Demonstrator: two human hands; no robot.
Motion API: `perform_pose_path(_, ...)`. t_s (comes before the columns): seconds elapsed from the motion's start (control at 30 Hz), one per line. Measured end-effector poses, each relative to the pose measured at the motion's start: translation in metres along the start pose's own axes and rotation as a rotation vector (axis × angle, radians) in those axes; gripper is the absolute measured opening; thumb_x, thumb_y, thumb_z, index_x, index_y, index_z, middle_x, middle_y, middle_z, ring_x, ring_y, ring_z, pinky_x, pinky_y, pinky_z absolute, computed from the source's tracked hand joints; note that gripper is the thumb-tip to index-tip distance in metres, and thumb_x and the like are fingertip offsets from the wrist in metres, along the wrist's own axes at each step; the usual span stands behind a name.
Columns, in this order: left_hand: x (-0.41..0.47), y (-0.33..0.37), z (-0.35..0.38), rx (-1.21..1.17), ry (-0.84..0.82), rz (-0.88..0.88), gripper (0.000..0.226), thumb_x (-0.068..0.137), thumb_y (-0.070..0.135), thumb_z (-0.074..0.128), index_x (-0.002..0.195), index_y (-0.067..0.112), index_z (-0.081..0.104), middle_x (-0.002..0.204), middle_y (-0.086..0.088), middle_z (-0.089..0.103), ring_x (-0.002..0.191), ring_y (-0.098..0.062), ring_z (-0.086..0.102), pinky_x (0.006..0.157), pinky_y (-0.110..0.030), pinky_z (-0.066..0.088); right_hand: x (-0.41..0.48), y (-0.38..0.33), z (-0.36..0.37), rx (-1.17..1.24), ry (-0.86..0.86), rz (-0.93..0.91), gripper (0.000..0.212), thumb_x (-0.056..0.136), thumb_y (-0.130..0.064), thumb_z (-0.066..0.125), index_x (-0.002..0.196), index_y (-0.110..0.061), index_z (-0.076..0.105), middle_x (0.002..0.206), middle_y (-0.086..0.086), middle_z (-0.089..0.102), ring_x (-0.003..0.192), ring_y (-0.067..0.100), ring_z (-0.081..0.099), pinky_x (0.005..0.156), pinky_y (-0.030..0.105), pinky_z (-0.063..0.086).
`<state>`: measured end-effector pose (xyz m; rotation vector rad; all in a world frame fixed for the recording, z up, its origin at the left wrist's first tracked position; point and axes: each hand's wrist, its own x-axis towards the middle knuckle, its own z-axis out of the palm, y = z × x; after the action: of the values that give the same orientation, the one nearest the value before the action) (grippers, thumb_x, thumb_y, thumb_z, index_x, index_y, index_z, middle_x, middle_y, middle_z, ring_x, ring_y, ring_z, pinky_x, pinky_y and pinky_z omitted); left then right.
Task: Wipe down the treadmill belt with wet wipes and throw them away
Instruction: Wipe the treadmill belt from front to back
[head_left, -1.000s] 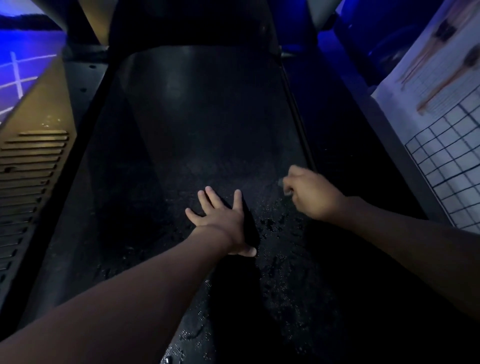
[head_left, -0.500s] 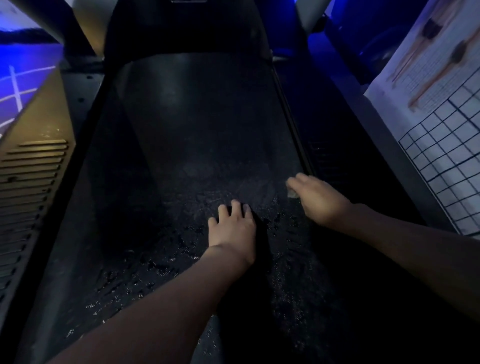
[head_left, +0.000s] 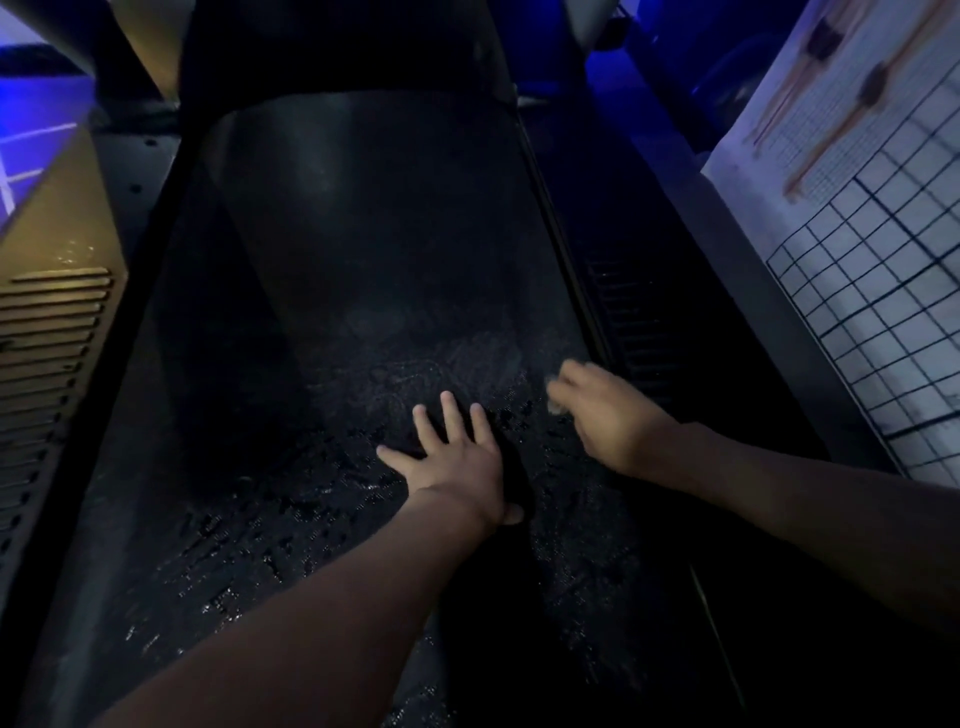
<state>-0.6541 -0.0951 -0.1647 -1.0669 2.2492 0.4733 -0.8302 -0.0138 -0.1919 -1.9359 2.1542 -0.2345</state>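
The dark treadmill belt (head_left: 374, 249) fills the view, wet-speckled nearby. The left hand (head_left: 457, 462) lies flat on it, fingers spread and holding nothing, likely bracing. The blurred right hand (head_left: 608, 415) curls its fingers round a pale wet wipe (head_left: 557, 404) near the belt's right edge, apparently scrubbing.

The left arm (head_left: 311, 623) reaches forward along the treadmill belt (head_left: 363, 234). The left hand (head_left: 452, 462) lies palm-down on the belt's middle, fingers straight and spread. The right arm (head_left: 805, 509) comes in from the belt's right side. The right hand (head_left: 608, 415), blurred, sits near the belt's right edge, fingers curled round a small pale wet wipe (head_left: 555, 406).
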Motion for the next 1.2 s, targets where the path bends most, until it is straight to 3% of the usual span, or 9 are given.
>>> perform_pose_path(0.1, -0.007, 0.004, 0.013, -0.049, 0.005, -0.043, 0.110, 0.088, 0.053, 0.062, 0.151, 0.022, -0.023, 0.154, -0.020, -0.034, 0.140, -0.049, -0.027, 0.102, -0.080, 0.010, -0.022, -0.002, 0.005, 0.054, -0.087, -0.131, 0.033, 0.078, 0.015, 0.041, 0.092, -0.011, 0.054, 0.093, -0.001, 0.043, 0.082, 0.015, 0.042, 0.071, 0.034, 0.046)
perform_pose_path(0.23, -0.008, 0.002, 0.014, -0.062, -0.003, -0.026, 0.109, 0.088, 0.054, 0.062, 0.152, 0.023, -0.021, 0.155, -0.019, -0.032, 0.141, -0.048, -0.027, 0.102, -0.080, 0.010, 0.016, 0.012, -0.004, 0.022, 0.027, 0.065, 0.034, 0.082, 0.014, 0.044, 0.098, -0.013, 0.058, 0.101, -0.001, 0.046, 0.093, 0.017, 0.048, 0.082, 0.037, 0.049)
perform_pose_path(0.3, -0.010, -0.005, 0.010, -0.055, -0.039, -0.003, 0.118, 0.083, 0.053, 0.069, 0.152, 0.024, -0.022, 0.155, -0.016, -0.034, 0.142, -0.045, -0.027, 0.104, -0.078, 0.011, 0.015, 0.004, -0.003, 0.020, 0.048, 0.120, 0.034, 0.084, 0.014, 0.045, 0.100, -0.013, 0.058, 0.102, -0.002, 0.045, 0.094, 0.016, 0.047, 0.081, 0.031, 0.046)
perform_pose_path(0.47, -0.014, -0.006, 0.003, 0.046, -0.102, -0.007, 0.129, 0.078, 0.030, 0.081, 0.151, 0.023, -0.025, 0.154, -0.016, -0.035, 0.142, -0.047, -0.024, 0.105, -0.076, 0.015, -0.024, -0.008, 0.006, 0.099, -0.073, -0.140, 0.029, 0.087, 0.010, 0.042, 0.098, -0.009, 0.062, 0.097, 0.001, 0.050, 0.086, 0.014, 0.047, 0.077, 0.029, 0.045)
perform_pose_path(0.63, -0.017, -0.013, 0.006, 0.012, -0.039, 0.004, 0.128, 0.076, 0.033, 0.082, 0.153, 0.022, -0.020, 0.157, -0.014, -0.031, 0.144, -0.044, -0.022, 0.105, -0.076, 0.016, 0.014, 0.001, 0.007, 0.096, 0.082, 0.085, 0.032, 0.086, 0.011, 0.045, 0.101, -0.012, 0.062, 0.101, 0.001, 0.050, 0.094, 0.022, 0.053, 0.082, 0.038, 0.050)
perform_pose_path(0.8, -0.027, -0.018, 0.019, -0.084, -0.004, -0.120, 0.119, 0.083, 0.041, 0.074, 0.153, 0.014, -0.019, 0.155, -0.022, -0.030, 0.141, -0.051, -0.022, 0.103, -0.078, 0.014, -0.014, -0.037, 0.010, 0.127, -0.129, -0.236, 0.028, 0.088, 0.006, 0.049, 0.105, -0.013, 0.061, 0.105, 0.000, 0.050, 0.096, 0.015, 0.046, 0.084, 0.033, 0.046)
perform_pose_path(0.97, -0.027, -0.025, 0.018, -0.057, 0.034, -0.098, 0.119, 0.079, 0.052, 0.073, 0.154, 0.020, -0.013, 0.160, -0.016, -0.021, 0.145, -0.046, -0.014, 0.105, -0.071, 0.023, 0.022, -0.011, 0.011, 0.127, 0.095, 0.062, 0.030, 0.088, 0.008, 0.047, 0.105, -0.009, 0.065, 0.106, 0.005, 0.052, 0.097, 0.021, 0.051, 0.086, 0.042, 0.048)
perform_pose_path(1.13, -0.028, -0.051, 0.011, 0.053, 0.030, -0.018, 0.124, 0.072, 0.047, 0.081, 0.153, 0.037, -0.012, 0.162, -0.002, -0.012, 0.147, -0.035, 0.000, 0.106, -0.062, 0.029, -0.009, -0.046, 0.013, 0.203, -0.065, -0.225, 0.028, 0.091, 0.005, 0.050, 0.108, -0.010, 0.066, 0.105, -0.003, 0.052, 0.096, 0.008, 0.046, 0.085, 0.024, 0.045)
perform_pose_path(1.2, -0.027, -0.061, 0.009, 0.078, 0.053, 0.016, 0.123, 0.070, 0.042, 0.083, 0.152, 0.042, -0.009, 0.161, 0.000, -0.004, 0.144, -0.033, 0.005, 0.105, -0.059, 0.032, 0.000, -0.036, 0.012, 0.168, -0.061, -0.207, 0.028, 0.092, 0.004, 0.049, 0.106, -0.013, 0.067, 0.105, -0.004, 0.052, 0.096, 0.010, 0.047, 0.086, 0.029, 0.046)
